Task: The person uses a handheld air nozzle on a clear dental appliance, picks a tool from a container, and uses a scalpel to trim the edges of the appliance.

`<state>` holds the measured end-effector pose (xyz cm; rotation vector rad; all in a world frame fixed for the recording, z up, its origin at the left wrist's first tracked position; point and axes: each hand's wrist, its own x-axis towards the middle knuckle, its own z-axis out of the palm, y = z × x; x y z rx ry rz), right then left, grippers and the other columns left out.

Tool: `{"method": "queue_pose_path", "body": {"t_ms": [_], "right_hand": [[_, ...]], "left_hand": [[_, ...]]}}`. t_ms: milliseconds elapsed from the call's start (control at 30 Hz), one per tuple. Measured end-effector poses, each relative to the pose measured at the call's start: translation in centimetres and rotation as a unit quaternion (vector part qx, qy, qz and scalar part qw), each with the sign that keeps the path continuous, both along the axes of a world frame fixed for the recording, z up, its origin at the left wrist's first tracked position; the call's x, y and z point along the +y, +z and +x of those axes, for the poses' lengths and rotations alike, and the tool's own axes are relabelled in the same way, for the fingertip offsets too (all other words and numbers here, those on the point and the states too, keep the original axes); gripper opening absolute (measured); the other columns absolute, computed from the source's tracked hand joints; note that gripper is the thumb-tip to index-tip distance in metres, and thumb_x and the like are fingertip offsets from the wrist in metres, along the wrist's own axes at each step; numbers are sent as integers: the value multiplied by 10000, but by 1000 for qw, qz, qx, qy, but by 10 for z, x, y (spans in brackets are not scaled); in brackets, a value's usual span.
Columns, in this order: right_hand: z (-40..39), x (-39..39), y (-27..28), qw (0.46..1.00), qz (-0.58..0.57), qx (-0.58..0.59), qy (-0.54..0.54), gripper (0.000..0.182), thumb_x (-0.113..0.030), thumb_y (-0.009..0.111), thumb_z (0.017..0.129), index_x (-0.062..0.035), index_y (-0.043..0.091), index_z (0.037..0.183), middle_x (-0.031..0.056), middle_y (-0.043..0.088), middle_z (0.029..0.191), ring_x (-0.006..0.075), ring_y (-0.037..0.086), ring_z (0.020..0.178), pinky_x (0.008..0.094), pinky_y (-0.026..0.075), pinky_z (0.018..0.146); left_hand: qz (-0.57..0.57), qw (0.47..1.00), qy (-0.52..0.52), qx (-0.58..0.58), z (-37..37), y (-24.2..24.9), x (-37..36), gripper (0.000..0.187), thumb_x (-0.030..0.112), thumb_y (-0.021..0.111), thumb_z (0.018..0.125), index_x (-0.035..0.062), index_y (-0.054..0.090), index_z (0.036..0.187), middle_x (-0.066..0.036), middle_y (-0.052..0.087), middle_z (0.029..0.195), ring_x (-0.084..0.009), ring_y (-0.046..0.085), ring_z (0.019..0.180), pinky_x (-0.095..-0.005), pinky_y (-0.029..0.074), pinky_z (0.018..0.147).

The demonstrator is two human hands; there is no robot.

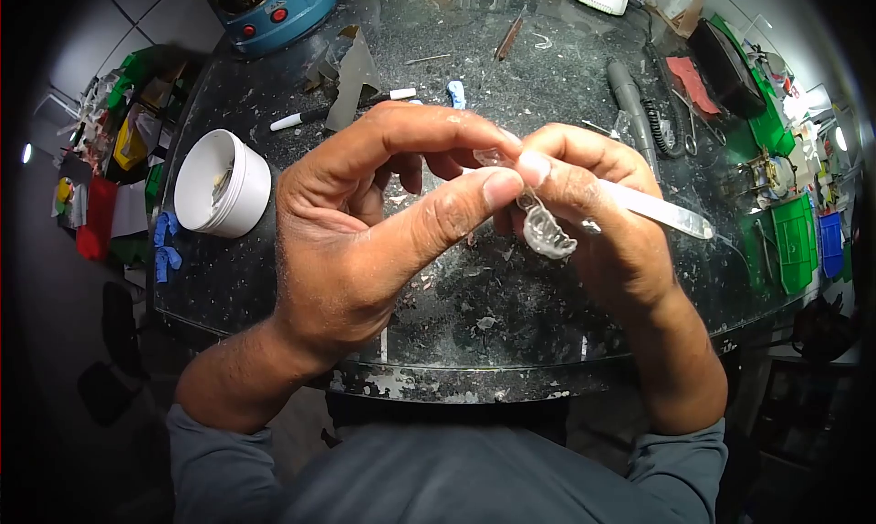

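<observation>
Between both hands, above the front of the bench, is a clear plastic dental aligner, its tooth-shaped arch hanging below the fingertips. My left hand pinches one end of it between thumb and forefinger. On the other side my right hand grips the aligner with thumb and fingers pressed close to the left fingertips. A tool with a flat white handle also rests in the right hand and sticks out to the right; its working end is hidden by the fingers.
A white tub stands at the left, with blue scraps beside it. Behind lie a grey torn sheet, a white-capped marker and a blue machine. At right are a handpiece with coiled cord, scissors and green bins.
</observation>
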<state>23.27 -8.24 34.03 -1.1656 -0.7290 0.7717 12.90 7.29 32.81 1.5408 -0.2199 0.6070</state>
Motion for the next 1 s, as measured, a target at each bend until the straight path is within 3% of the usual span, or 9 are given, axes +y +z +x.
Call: {"method": "queue_pose_path", "body": {"t_ms": [100,200,267,400,467,767,867,933,1000], "right_hand": [[-1,2,-4,1000,7,-4,-1,205,-204,603,882,-1,625,899,71,637,792,128,598,730,270,464,687],[-4,2,0,1000,-9,6,0,195,-187,593,893,3,636,906,77,653,832,133,599,764,277,465,724],[-4,3,-1,1000,-5,-4,-11,190,-178,585,901,4,641,899,78,661,847,134,600,781,280,465,746],[0,2,-1,1000,18,-11,-18,204,-190,583,906,5,643,897,76,660,845,134,600,794,290,464,765],[-1,1,-1,1000,14,-5,-16,212,-194,581,908,7,645,900,76,659,843,133,599,795,288,463,766],[-3,2,1,999,0,-26,-21,205,-182,591,908,14,648,891,69,653,832,104,558,728,256,435,697],[-6,1,2,997,2,-57,-55,184,-164,607,906,14,650,893,48,635,816,89,546,719,230,424,671],[-10,-2,6,974,-38,-185,-122,163,-144,623,901,16,651,904,34,618,809,74,532,713,211,408,647],[-9,-1,2,963,-24,-228,-139,150,-134,634,890,14,651,908,34,617,814,71,530,716,208,405,646]], "left_hand": [[-6,1000,-1,12,-1,2,0,146,50,629,868,-28,643,991,-102,640,962,-151,624,895,-292,498,836],[-14,999,7,31,-3,4,4,332,233,453,972,-39,643,984,-114,652,890,-136,576,895,-278,400,829],[-39,998,28,30,-2,3,4,357,239,432,976,-49,635,1028,-117,658,962,-134,567,904,-263,391,806],[-64,995,58,52,-1,9,-2,316,197,479,950,-45,619,1096,-122,653,1053,-142,576,934,-277,408,856],[4,999,39,23,-1,6,-3,300,146,540,910,-34,606,1140,-125,637,1097,-148,582,982,-302,424,912],[-23,1000,-5,-9,0,-1,2,214,91,627,876,-22,626,1057,-104,645,996,-146,594,956,-299,448,897],[-54,998,6,-8,1,1,-1,219,85,636,881,-20,627,1073,-93,651,995,-125,590,947,-279,447,894],[-42,999,3,34,0,5,-3,238,72,638,885,-21,623,1104,-95,655,1024,-110,596,947,-256,450,885],[-37,998,7,47,-3,2,-4,275,61,642,882,-31,610,1139,-110,655,1057,-112,610,955,-246,470,872]]}}
